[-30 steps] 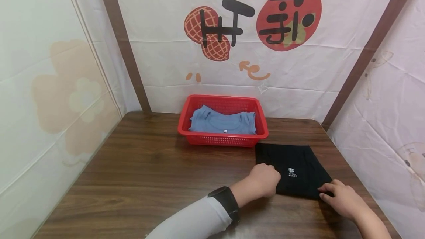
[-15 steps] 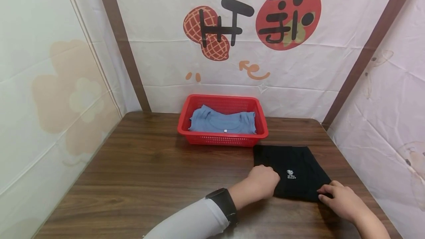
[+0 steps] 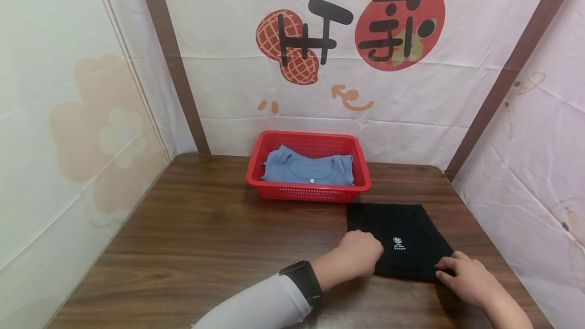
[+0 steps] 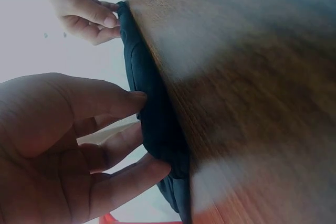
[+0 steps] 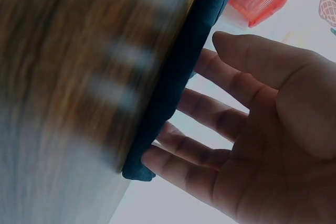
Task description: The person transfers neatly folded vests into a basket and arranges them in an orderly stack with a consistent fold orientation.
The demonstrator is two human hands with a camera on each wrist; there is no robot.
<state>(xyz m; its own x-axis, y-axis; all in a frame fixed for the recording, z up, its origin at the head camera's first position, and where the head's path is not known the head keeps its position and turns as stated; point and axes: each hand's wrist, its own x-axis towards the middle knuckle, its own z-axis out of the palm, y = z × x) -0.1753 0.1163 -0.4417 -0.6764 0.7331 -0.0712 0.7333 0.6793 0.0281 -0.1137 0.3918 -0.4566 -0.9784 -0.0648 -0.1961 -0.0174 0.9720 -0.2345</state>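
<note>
A folded black garment (image 3: pixel 411 227) with a small white print lies flat on the table at the right. The left hand (image 3: pixel 358 255) is at its left side; in the left wrist view its thumb and fingertips touch the cloth, fingers spread and only slightly bent. At the near right corner the right hand (image 3: pixel 470 275) touches the garment. Its fingers (image 5: pixel 197 108) rest fairly straight on the cloth in the right wrist view, and its thumb stands apart from them. The garment's thick folded edge (image 4: pixel 152 103) shows close up in the left wrist view.
At the back of the brown wooden table (image 3: pixel 192 232) stands a red plastic basket (image 3: pixel 308 193), holding a folded blue shirt (image 3: pixel 306 166). The garment's far left corner lies close to the basket. Printed white cloth walls (image 3: pixel 228 90) enclose the table behind and at both sides.
The black garment has slid a little toward the person and slightly left, with both hands moving along with it. Basket and blue shirt stay in place.
</note>
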